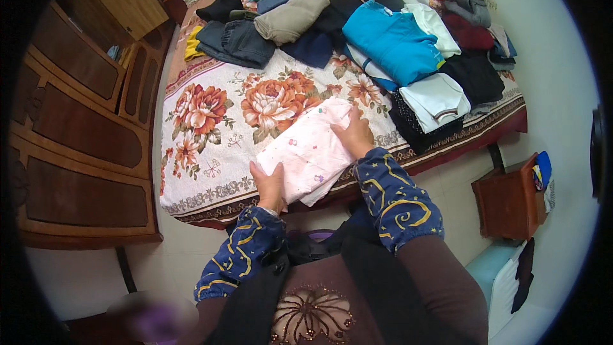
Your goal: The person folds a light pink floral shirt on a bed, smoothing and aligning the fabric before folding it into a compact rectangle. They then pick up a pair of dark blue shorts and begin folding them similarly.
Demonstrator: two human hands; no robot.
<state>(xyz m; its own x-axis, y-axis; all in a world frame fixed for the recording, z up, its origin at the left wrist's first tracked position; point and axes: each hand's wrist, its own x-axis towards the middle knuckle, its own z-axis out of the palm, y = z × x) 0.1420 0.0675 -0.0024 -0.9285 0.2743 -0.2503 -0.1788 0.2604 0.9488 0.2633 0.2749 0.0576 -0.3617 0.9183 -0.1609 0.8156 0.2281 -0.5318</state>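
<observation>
Both of my hands hold a folded pink cloth (310, 150) with small coloured prints, at the near edge of the bed. My left hand (269, 186) grips its lower left corner, thumb on top and fingers hidden underneath. At its right side my right hand (355, 135) is closed on the edge, the thumb lying over the cloth. Whether it is a shirt or another garment cannot be made out. Beneath it spreads a white bed cover (217, 99) with large orange flowers. Patterned blue sleeve covers reach up to both wrists.
Folded dark jeans (239, 43), a beige garment (290, 18) and other dark clothes lie across the bed's middle. To the right are stacks with a bright blue top (393, 41) and a white garment (435, 101). A wooden wardrobe (83, 134) stands left, a small cabinet (507, 198) right.
</observation>
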